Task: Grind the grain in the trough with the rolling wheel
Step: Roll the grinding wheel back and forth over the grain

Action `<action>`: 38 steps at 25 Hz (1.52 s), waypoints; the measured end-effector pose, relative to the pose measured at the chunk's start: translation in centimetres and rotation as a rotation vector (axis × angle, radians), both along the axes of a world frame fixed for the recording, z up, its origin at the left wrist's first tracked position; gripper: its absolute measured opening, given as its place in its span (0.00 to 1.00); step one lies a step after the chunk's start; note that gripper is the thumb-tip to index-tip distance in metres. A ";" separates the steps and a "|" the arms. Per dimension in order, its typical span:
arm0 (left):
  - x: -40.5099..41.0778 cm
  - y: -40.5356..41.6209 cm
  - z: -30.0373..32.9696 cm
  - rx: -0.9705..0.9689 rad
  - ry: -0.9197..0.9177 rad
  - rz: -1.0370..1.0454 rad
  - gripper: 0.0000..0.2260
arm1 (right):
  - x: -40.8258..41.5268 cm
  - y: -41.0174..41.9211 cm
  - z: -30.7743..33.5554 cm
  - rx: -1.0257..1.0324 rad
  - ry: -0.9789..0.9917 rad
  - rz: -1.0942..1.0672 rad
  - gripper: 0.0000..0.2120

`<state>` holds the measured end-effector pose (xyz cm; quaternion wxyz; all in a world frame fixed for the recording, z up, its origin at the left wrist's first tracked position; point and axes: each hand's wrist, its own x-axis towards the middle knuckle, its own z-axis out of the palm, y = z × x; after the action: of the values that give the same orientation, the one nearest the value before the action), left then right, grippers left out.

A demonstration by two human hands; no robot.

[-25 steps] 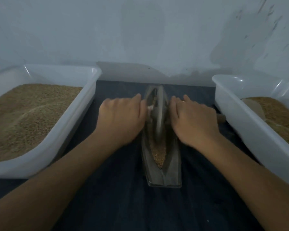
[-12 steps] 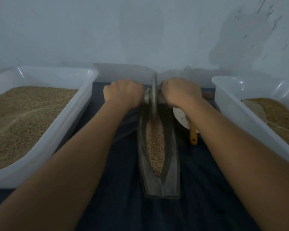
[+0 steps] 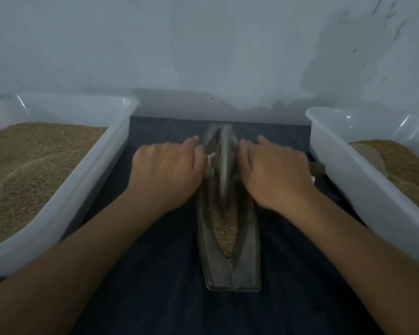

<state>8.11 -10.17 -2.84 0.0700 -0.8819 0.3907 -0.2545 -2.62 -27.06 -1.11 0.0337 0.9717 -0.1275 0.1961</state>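
your left hand (image 3: pixel 166 170) and right hand (image 3: pixel 273 171) press flat-fingered on the axle either side of the wheel (image 3: pixel 224 165), midway along the trough (image 3: pixel 230 269). grain (image 3: pixel 224 228) lies nearer you. wheel looks heavy, stiff; push evenly at the axle.

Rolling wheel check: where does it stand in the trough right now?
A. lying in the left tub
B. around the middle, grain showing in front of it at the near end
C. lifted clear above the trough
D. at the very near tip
B: the rolling wheel stands on edge mid-trough between the left hand and right hand, with grain exposed toward the near end.
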 end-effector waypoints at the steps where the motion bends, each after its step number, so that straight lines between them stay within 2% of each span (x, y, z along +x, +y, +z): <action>1: 1.7 -1.5 0.6 0.059 0.034 0.062 0.19 | 2.3 -1.0 0.5 0.018 0.032 -0.034 0.20; 4: 5.9 -4.3 1.7 -0.062 0.264 0.147 0.11 | 6.8 -2.6 2.5 0.087 0.122 -0.162 0.18; 5: 5.6 -4.1 1.8 -0.066 0.259 0.123 0.10 | 6.9 -2.3 2.5 0.069 0.113 -0.164 0.19; 7: 3.4 -2.2 0.6 -0.012 0.121 0.075 0.11 | 4.4 -0.7 1.2 -0.002 0.063 -0.133 0.22; 9: -0.5 0.9 -0.2 -0.151 0.068 -0.012 0.19 | -0.1 0.8 -0.3 0.018 -0.073 -0.081 0.28; 11: -3.7 3.6 -0.6 -0.252 0.054 -0.123 0.22 | -4.3 2.2 -1.2 0.018 -0.135 0.014 0.28; 13: -3.9 4.6 -0.7 -0.238 0.032 -0.165 0.23 | -5.1 2.3 -1.2 -0.010 -0.151 0.053 0.29; 15: -2.7 3.2 0.2 -0.090 0.031 -0.100 0.24 | -2.6 1.5 -0.4 -0.018 -0.046 0.005 0.29; 17: -0.3 -0.1 1.2 0.007 0.030 0.015 0.19 | 1.7 -0.4 0.6 0.085 0.058 -0.089 0.26; 19: 2.8 -3.6 2.3 -0.015 0.081 0.109 0.14 | 5.3 -2.3 1.6 0.194 0.160 -0.205 0.20; 20: 3.8 -4.8 3.0 -0.048 0.124 0.130 0.13 | 6.2 -3.0 1.9 0.222 0.180 -0.231 0.17; 22: 3.4 -5.2 3.2 -0.065 0.078 0.111 0.15 | 5.9 -3.1 1.6 0.198 0.189 -0.237 0.14; 25: -0.4 -1.3 1.1 -0.083 0.010 0.039 0.19 | 1.2 -1.0 -0.2 0.125 0.093 -0.110 0.24; 27: -2.9 2.4 0.0 -0.093 0.016 -0.093 0.24 | -2.7 1.1 -0.8 0.038 -0.030 -0.015 0.28; 29: -3.7 4.4 -0.2 -0.207 0.026 -0.149 0.23 | -4.6 2.3 -0.9 -0.031 -0.121 0.031 0.30; 30: -3.4 4.2 -0.2 -0.246 0.023 -0.145 0.21 | -4.3 2.2 -0.8 -0.049 -0.112 0.029 0.30; 32: -2.1 1.9 0.1 -0.125 0.035 -0.076 0.19 | -2.1 1.1 -0.1 -0.042 0.017 -0.005 0.31; 33: -0.8 0.1 0.4 -0.059 0.030 -0.021 0.17 | -0.2 0.3 0.3 -0.008 0.062 -0.031 0.29; 35: 2.9 -3.3 1.9 -0.040 0.073 0.097 0.12 | 4.1 -1.6 1.2 0.082 0.106 -0.126 0.19; 37: 5.3 -5.8 3.3 -0.055 0.175 0.185 0.12 | 7.0 -3.1 2.0 0.152 0.125 -0.206 0.11; 38: 5.3 -6.1 3.5 -0.051 0.153 0.201 0.12 | 7.4 -3.4 1.9 0.169 0.117 -0.225 0.11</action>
<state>13.43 -16.31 0.62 0.0425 -0.9349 0.2980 -0.1879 4.73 -30.49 0.82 -0.0191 0.9605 -0.2492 0.1227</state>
